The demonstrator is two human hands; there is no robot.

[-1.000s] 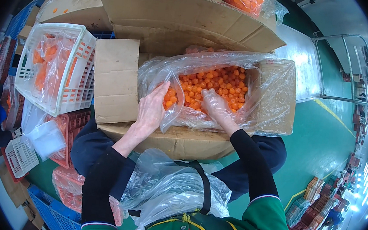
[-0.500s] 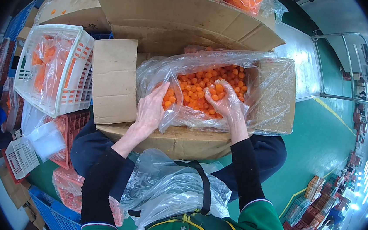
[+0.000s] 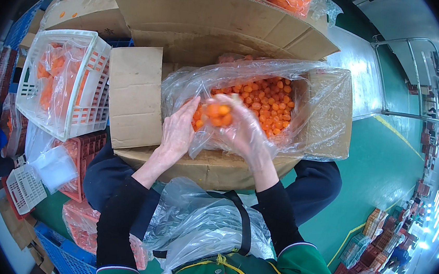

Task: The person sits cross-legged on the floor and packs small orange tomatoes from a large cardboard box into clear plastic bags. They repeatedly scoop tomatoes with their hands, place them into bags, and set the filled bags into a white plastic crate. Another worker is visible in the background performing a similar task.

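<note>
Head view: the right hand [image 3: 242, 128] cups a loose handful of orange pieces [image 3: 218, 114], its fingers curled around them with some showing at the open side, and both the hand and the pieces are blurred. The left hand [image 3: 177, 132] lies with its fingers along the left side of a small clear bag [image 3: 198, 141], touching it; whether its grip is clenched on the plastic I cannot tell, as the thumb does not show clearly. The relation that matters is between handful and bag: the handful is just to the right of the left fingertips, at the bag's upper right part, between the two hands. The right hand is the nearer to these pieces, since it carries them, while the left hand is the one along the bag. The handful is a rounded cluster with no clear long axis, and the bag's mouth is partly hidden behind the right hand. More orange fruits [image 3: 271, 106] fill a plastic liner [image 3: 267, 67] inside the carton [image 3: 135, 101], whose opening runs left to right; a white basket [image 3: 97, 87] stands to its left.
</note>
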